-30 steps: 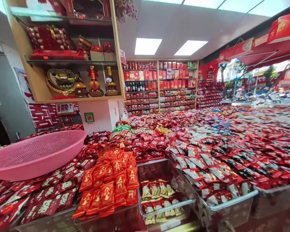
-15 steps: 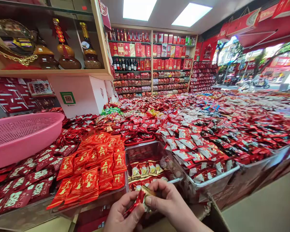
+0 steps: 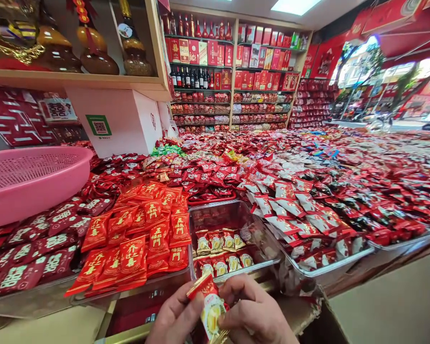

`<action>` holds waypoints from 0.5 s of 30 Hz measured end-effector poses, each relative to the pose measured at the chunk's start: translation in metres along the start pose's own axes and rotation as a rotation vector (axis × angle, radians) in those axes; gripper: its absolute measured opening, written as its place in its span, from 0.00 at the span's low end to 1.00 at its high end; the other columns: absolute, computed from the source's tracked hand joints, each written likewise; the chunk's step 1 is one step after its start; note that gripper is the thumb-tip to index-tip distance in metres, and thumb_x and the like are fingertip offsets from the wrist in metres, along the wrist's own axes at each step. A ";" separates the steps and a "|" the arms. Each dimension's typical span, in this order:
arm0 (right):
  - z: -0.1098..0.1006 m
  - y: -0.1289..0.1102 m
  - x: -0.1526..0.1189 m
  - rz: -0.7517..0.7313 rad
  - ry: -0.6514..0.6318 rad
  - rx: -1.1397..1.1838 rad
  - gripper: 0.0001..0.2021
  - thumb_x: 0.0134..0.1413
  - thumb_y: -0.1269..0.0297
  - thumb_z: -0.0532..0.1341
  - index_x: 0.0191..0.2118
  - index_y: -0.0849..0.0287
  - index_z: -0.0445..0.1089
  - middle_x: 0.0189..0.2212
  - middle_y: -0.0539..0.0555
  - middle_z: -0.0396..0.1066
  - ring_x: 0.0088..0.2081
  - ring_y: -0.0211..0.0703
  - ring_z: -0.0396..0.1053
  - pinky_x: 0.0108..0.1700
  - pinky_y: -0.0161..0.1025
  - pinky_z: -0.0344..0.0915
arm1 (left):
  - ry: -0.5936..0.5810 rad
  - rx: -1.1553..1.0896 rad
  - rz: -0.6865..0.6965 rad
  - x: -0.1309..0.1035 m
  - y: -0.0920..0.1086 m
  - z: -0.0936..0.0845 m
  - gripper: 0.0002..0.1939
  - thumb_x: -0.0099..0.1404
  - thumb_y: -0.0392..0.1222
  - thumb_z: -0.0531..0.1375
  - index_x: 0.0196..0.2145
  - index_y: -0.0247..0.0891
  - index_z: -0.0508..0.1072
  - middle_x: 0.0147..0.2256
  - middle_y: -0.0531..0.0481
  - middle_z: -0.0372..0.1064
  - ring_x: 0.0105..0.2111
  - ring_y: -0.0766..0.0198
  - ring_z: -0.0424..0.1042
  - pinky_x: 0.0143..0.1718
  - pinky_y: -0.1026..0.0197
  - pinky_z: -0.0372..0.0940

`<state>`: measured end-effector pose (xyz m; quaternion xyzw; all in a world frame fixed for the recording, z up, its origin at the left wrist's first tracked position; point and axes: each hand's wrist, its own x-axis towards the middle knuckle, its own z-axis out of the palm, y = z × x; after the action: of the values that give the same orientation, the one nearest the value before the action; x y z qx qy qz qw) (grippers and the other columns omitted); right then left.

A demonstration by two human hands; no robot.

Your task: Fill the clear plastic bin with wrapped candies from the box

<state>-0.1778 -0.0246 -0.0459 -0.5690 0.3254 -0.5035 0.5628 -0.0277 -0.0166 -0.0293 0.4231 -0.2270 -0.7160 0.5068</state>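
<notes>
Both hands met low at the bottom edge of the view, closed on one small sweet packet [image 3: 209, 306]. Left hand [image 3: 174, 320] pinched the packet's red upper end between thumb and fingers, while the right hand [image 3: 254, 315] curled around its lower side, thumb pressed near the pale panel with a yellow picture on it. That packet stood tilted, red top leaning left, just in front of a clear plastic bin [image 3: 268, 248] that was mostly bare, with two short rows of similar packets lying at its front. To the left of it lay a heap of bright red packets with gold characters [image 3: 143, 243], and further left darker red packets with white characters [image 3: 39, 253]. A pink basket [image 3: 32, 179] rested on top of the sweets at the far left. Behind it stood a white box with a green code sticker [image 3: 99, 126], under a wooden shelf [image 3: 75, 79] bearing gourd-shaped bottles [image 3: 93, 52].
</notes>
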 end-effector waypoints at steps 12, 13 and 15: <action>-0.003 0.011 -0.002 0.044 -0.040 -0.094 0.09 0.48 0.60 0.61 0.31 0.60 0.63 0.24 0.49 0.63 0.24 0.33 0.60 0.27 0.32 0.59 | -0.052 0.108 0.080 -0.001 -0.002 -0.001 0.16 0.46 0.44 0.69 0.35 0.44 0.78 0.23 0.53 0.75 0.21 0.69 0.69 0.26 0.69 0.66; -0.002 0.014 -0.003 0.053 -0.035 -0.114 0.10 0.48 0.59 0.60 0.30 0.60 0.62 0.22 0.48 0.61 0.22 0.32 0.58 0.25 0.31 0.58 | -0.044 0.089 0.065 -0.001 -0.002 0.000 0.16 0.45 0.44 0.69 0.35 0.45 0.78 0.25 0.52 0.76 0.24 0.66 0.72 0.29 0.67 0.68; -0.003 0.014 -0.003 0.003 -0.032 -0.227 0.11 0.50 0.57 0.59 0.29 0.60 0.62 0.21 0.48 0.61 0.22 0.32 0.57 0.23 0.30 0.58 | -0.030 0.066 0.048 -0.001 -0.001 0.002 0.17 0.45 0.44 0.69 0.35 0.45 0.78 0.28 0.51 0.78 0.30 0.61 0.75 0.34 0.64 0.69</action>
<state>-0.1787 -0.0251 -0.0605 -0.6365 0.3723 -0.4534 0.5006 -0.0296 -0.0153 -0.0281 0.4233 -0.2681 -0.7019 0.5062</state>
